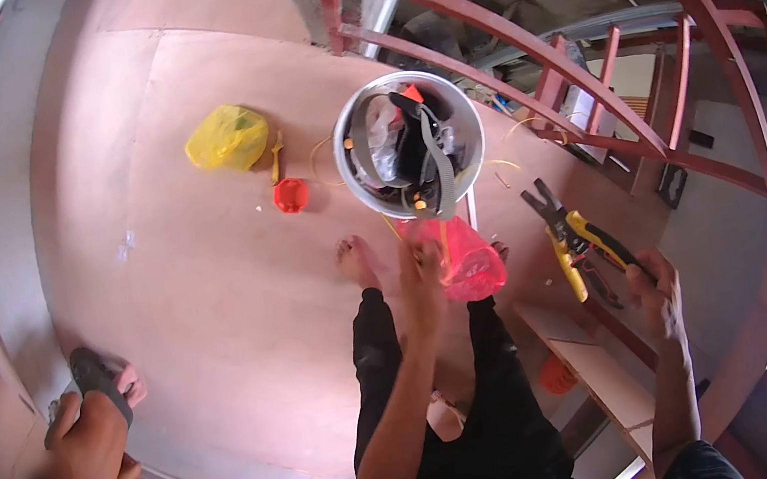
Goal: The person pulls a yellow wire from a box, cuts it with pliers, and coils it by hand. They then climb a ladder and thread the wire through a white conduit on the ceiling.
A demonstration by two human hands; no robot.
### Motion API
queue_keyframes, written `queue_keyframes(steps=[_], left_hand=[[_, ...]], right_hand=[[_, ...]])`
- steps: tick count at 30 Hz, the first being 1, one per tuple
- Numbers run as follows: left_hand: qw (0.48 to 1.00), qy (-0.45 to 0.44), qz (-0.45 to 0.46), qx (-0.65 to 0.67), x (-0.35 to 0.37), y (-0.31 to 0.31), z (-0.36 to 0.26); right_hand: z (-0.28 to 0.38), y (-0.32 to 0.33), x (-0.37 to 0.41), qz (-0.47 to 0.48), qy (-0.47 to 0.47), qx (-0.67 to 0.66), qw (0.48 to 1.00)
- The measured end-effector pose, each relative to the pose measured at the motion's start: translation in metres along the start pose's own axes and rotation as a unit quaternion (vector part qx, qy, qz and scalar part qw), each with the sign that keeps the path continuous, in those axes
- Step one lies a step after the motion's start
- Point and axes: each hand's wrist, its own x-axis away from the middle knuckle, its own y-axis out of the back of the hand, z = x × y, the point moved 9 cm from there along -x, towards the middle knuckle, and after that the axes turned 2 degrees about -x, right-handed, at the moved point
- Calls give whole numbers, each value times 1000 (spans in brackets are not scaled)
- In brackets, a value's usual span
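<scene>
My right hand (pixel 656 287) grips the lower handle of yellow-and-black wire-stripping pliers (pixel 573 233). Their handles are spread and the jaws point up and away from me. In front of my legs, my left hand (pixel 420 266), slightly blurred, closes its fingers on a thin yellow wire (pixel 392 227). The wire's end is hidden in the fingers. Right beside that hand, a pinkish-red plastic bag (pixel 471 263) overlaps it in this view. Just beyond stands a round metal bucket (pixel 474 138) containing a grey strap (pixel 442 169), dark cloth and clear plastic.
Left of the bucket lie a yellow plastic bag (pixel 227 139), a yellow-handled tool (pixel 277 158) and a red cup (pixel 291 195). A red metal railing (pixel 499 22) borders an opening at the right. Another person (pixel 97 440) is at the lower left, near a floor edge.
</scene>
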Motion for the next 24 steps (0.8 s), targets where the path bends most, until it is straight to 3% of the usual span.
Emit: queue_keyframes(steps=[4, 6, 10, 13, 14, 15, 18, 21, 24], left_hand=[[997, -11, -37, 65, 72, 25, 51], [989, 106, 10, 102, 94, 24, 81], [988, 128, -14, 85, 95, 23, 76], [976, 135, -11, 169, 59, 19, 76], [965, 126, 30, 230, 48, 11, 66], [948, 115, 73, 288, 41, 4, 56], [903, 150, 52, 399, 35, 2, 52], [938, 73, 62, 333, 26, 18, 33], [952, 100, 63, 281, 24, 35, 40]], right_hand=[[29, -8, 3, -4, 40, 16, 999], [45, -16, 3, -5, 63, 32, 997], [71, -65, 8, 49, 51, -58, 996], [69, -101, 9, 106, 22, -144, 984], [68, -114, 7, 134, 11, -189, 973], [69, -122, 5, 140, 16, -181, 973], [69, -153, 6, 227, 4, -182, 957], [68, -172, 11, 243, -20, -159, 957], [67, -190, 17, 288, 36, -142, 947]])
